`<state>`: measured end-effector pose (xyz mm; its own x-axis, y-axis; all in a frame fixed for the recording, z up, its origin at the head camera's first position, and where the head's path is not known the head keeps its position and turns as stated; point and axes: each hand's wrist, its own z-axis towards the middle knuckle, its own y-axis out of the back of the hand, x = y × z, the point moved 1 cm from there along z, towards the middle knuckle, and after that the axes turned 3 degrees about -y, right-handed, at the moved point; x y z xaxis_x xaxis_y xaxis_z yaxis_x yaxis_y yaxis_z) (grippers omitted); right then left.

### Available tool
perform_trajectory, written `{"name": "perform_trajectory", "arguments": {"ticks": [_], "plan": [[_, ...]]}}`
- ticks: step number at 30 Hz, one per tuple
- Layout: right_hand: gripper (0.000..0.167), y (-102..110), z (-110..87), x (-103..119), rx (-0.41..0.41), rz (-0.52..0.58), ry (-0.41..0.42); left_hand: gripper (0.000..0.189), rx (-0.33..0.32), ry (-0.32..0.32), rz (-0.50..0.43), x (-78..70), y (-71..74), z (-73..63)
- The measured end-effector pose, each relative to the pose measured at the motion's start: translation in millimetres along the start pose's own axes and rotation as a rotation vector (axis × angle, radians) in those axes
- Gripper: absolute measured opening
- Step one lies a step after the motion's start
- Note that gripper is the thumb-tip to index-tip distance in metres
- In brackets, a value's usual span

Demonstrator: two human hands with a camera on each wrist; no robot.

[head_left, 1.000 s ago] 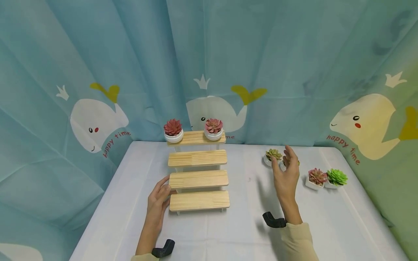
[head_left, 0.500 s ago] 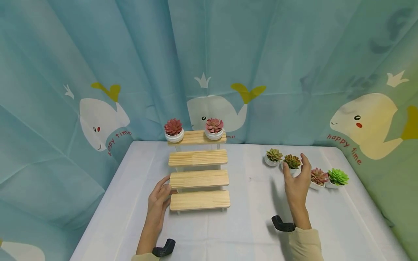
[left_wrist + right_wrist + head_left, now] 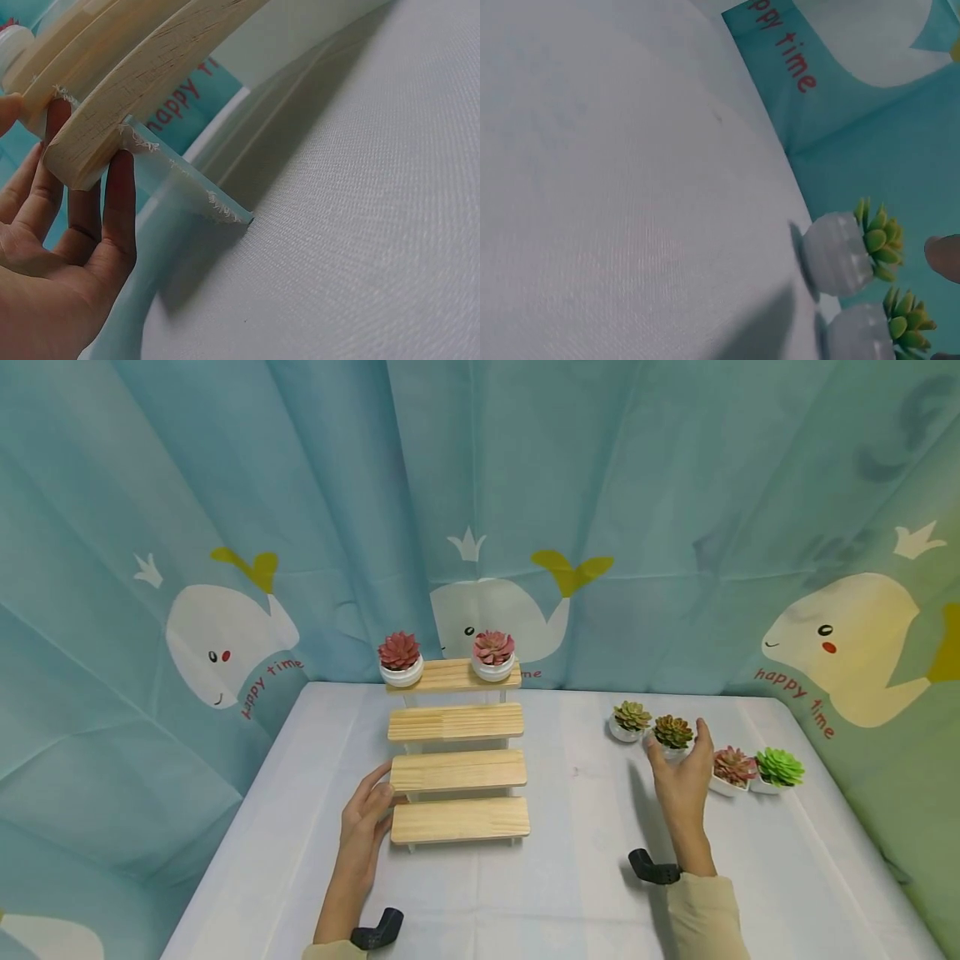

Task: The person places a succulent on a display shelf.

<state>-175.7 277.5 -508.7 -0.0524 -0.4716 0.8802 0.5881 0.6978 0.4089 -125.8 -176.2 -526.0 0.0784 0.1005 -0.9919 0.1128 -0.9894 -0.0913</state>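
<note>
A four-step wooden display stand (image 3: 459,772) is at the table's left-centre. My left hand (image 3: 363,827) grips its left side, and in the left wrist view the fingers (image 3: 120,202) reach around the end of a plank (image 3: 142,90). My right hand (image 3: 684,789) spreads thumb and fingers either side of a brownish-green potted succulent (image 3: 672,732), partly covering its white pot. To its left is a paler green potted succulent (image 3: 630,717). In the right wrist view, one fingertip (image 3: 945,257) shows beside two white-potted succulents (image 3: 836,253), apart from their leaves.
On the stand's top step sit two reddish succulents in round white pots (image 3: 401,675). Right of my right hand are a pink succulent (image 3: 733,766) and a bright green one (image 3: 780,767) in white pots. A curtain with whales (image 3: 495,618) hangs behind the white table.
My right hand has moved right, from in front of the two greenish succulents to around the brownish-green one. My left hand stays at the stand.
</note>
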Motion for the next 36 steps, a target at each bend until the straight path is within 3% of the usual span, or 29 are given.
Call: {"name": "perform_trajectory", "arguments": {"ticks": [18, 27, 36], "plan": [[0.095, -10, 13.1, -25, 0.109, -0.030, -0.138, 0.046, 0.006, 0.010, -0.013, -1.6, -1.1, -1.2], [0.085, -13, 14.7, -34, 0.056, 0.008, -0.125, 0.050, 0.009, -0.025, -0.006, -3.5, -1.5, -3.0], [0.077, -12, 15.1, -35, 0.008, 0.018, -0.104, 0.046, 0.005, -0.002, -0.010, -1.5, -0.5, -1.9]]}}
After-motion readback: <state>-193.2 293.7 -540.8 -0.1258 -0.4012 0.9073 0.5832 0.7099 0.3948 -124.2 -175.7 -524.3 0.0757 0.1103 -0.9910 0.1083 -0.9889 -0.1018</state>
